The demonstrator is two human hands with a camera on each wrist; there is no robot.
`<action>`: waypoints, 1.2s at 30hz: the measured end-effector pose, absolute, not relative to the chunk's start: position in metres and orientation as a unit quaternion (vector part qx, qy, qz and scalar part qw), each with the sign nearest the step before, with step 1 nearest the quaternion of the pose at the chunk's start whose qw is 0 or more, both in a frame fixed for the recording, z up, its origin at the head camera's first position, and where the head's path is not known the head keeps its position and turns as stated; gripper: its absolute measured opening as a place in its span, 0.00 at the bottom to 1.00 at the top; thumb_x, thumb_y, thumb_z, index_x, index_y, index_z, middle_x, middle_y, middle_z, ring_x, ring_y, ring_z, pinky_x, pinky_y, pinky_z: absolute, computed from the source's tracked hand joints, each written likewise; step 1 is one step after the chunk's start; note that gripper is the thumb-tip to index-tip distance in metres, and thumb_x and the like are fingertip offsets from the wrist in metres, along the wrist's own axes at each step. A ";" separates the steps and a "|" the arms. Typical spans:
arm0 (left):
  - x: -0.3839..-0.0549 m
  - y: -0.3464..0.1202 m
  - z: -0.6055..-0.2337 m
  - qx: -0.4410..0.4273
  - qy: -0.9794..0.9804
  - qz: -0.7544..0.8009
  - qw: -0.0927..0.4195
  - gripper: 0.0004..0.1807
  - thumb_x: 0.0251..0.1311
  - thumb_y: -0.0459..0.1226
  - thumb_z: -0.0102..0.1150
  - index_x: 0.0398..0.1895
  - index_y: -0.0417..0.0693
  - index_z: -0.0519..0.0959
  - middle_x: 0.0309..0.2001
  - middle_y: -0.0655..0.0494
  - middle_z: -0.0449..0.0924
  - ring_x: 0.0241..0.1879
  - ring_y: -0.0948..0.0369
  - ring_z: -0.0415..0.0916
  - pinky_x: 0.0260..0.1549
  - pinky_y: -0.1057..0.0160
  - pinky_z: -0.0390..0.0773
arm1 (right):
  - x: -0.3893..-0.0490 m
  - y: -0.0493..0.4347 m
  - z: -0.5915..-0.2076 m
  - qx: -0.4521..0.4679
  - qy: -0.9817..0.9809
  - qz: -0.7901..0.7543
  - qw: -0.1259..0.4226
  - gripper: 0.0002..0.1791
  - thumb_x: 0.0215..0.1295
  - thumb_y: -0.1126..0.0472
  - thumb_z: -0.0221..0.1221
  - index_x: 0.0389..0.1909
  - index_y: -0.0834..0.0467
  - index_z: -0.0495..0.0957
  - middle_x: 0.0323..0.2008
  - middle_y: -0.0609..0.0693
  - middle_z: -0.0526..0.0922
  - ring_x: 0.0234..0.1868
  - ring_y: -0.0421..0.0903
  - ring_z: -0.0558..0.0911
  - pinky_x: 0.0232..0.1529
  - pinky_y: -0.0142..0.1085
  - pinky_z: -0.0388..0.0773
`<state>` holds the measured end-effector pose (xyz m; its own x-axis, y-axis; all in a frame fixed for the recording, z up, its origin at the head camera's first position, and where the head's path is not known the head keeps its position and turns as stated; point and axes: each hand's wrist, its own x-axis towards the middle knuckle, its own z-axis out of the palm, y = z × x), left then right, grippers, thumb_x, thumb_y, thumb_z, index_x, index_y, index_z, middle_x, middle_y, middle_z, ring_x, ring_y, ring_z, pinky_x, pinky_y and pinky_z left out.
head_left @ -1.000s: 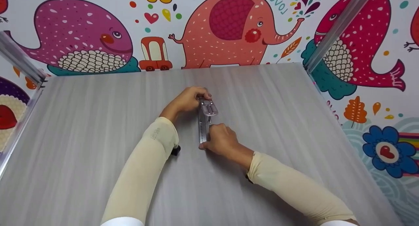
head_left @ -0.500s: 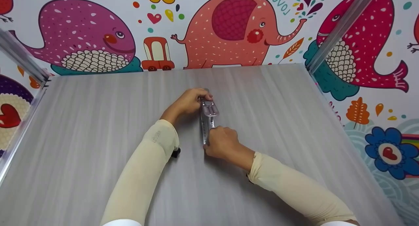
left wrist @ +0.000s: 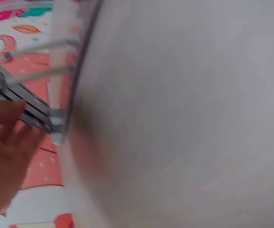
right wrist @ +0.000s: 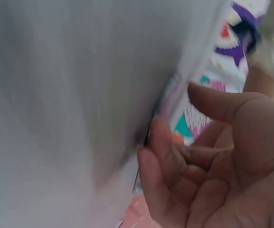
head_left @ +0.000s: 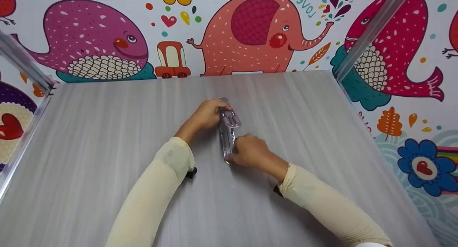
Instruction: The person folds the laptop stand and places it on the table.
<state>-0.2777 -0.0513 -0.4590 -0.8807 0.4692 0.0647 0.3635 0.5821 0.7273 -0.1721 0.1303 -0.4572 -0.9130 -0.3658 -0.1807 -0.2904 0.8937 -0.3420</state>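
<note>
A slim silver metal device [head_left: 224, 141] with a row of small square slots stands on the table, long side pointing toward me. A rounded purplish-clear plate [head_left: 232, 119] juts from its upper part. My left hand [head_left: 206, 114] grips the far end. In the left wrist view, thumb and fingers pinch a metal rail [left wrist: 32, 105], and two pale rods [left wrist: 39, 75] run from it to the table-side edge. At the near end, my right hand [head_left: 251, 151] holds the device with curled fingers and thumb. The right wrist view shows the device's edge [right wrist: 166, 99] blurred beside the fingertips.
A grey wood-grain table [head_left: 107, 150] spreads around both hands. Behind it rises a wall with cartoon animal prints [head_left: 247, 35]. Metal posts [head_left: 372, 34] stand at the back corners.
The device's near end has swung slightly right, so it now slants a little. My right hand has shifted right with it. My left hand has come slightly nearer.
</note>
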 end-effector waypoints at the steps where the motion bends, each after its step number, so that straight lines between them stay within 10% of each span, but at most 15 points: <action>1: -0.274 -0.051 -0.457 0.226 0.892 0.386 0.065 0.29 0.57 0.17 0.51 0.55 0.49 0.86 0.58 0.49 0.84 0.62 0.52 0.77 0.70 0.51 0.70 | -0.176 0.135 -0.456 -0.170 0.961 -0.179 0.128 0.21 0.60 0.42 0.69 0.17 0.52 0.81 0.16 0.43 0.75 0.20 0.43 0.72 0.19 0.39 0.67; 8: -0.242 -0.058 -0.449 0.088 0.884 0.455 0.056 0.25 0.66 0.26 0.50 0.65 0.45 0.78 0.65 0.43 0.78 0.64 0.46 0.76 0.64 0.48 0.75 | -0.205 0.167 -0.453 -0.073 0.851 -0.454 0.254 0.13 0.72 0.59 0.56 0.47 0.65 0.81 0.28 0.54 0.86 0.23 0.43 0.81 0.27 0.34 0.80; 13: -0.221 -0.063 -0.450 -0.041 0.760 0.629 0.160 0.21 0.79 0.37 0.41 0.68 0.35 0.70 0.66 0.37 0.72 0.60 0.44 0.79 0.60 0.51 0.79 | -0.217 0.177 -0.457 0.040 0.718 -0.616 0.322 0.20 0.80 0.53 0.46 0.63 0.61 0.68 0.42 0.59 0.87 0.34 0.48 0.84 0.35 0.39 0.84; 18: -0.210 -0.064 -0.457 -0.142 0.555 0.784 0.238 0.27 0.82 0.41 0.35 0.74 0.30 0.59 0.71 0.33 0.61 0.67 0.39 0.71 0.66 0.49 0.74 | -0.226 0.181 -0.461 0.078 0.647 -0.678 0.339 0.27 0.82 0.42 0.39 0.68 0.55 0.68 0.49 0.56 0.88 0.40 0.48 0.86 0.40 0.38 0.84; 36: -0.204 -0.057 -0.470 -0.142 0.447 0.849 0.242 0.30 0.82 0.43 0.31 0.74 0.26 0.55 0.77 0.31 0.54 0.77 0.41 0.56 0.75 0.50 0.61 | -0.237 0.163 -0.467 0.115 0.595 -0.719 0.339 0.35 0.82 0.42 0.40 0.76 0.64 0.57 0.59 0.60 0.78 0.53 0.50 0.82 0.42 0.34 0.83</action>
